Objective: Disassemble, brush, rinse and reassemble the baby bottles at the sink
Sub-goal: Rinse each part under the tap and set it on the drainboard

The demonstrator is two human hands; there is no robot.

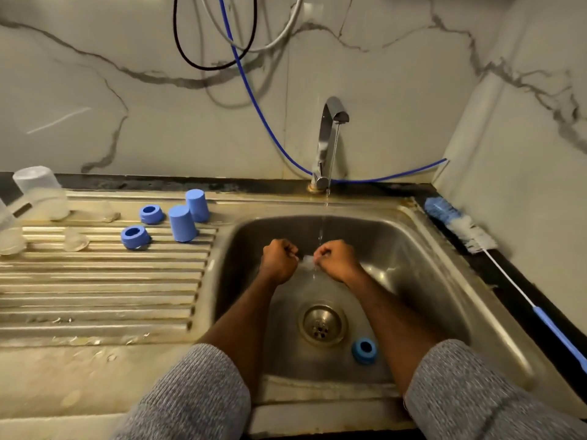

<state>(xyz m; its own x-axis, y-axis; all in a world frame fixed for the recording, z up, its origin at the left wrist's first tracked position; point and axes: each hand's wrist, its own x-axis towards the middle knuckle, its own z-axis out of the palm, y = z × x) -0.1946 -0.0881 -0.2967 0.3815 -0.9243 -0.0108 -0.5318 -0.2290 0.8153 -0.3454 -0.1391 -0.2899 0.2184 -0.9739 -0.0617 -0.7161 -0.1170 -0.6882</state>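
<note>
Nearest the viewer, at about five o'clock of the drain [322, 323], one blue collar ring [364, 350] lies on the floor of the sink [422, 258], not yet taken up. Further in, at twelve o'clock of the drain, the left hand [279, 258] and right hand [337, 258] meet under the thin stream, each with fingers curled tight, pinching between them a small clear soft piece [305, 259], most likely a teat, though it is too blurred to be sure. To rinse it well, I would judge it best to stretch and turn the piece so water runs through the tip and both faces, keeping it squarely under the fall. On the draining board at ten o'clock stand two blue caps [181, 223], two more blue rings [136, 237], clear teats [75, 241] and upturned clear bottles [43, 193]. At two o'clock the bottle brush [460, 228] lies on the counter edge. Farthest, the tap [328, 141] runs before the marbled wall.
</note>
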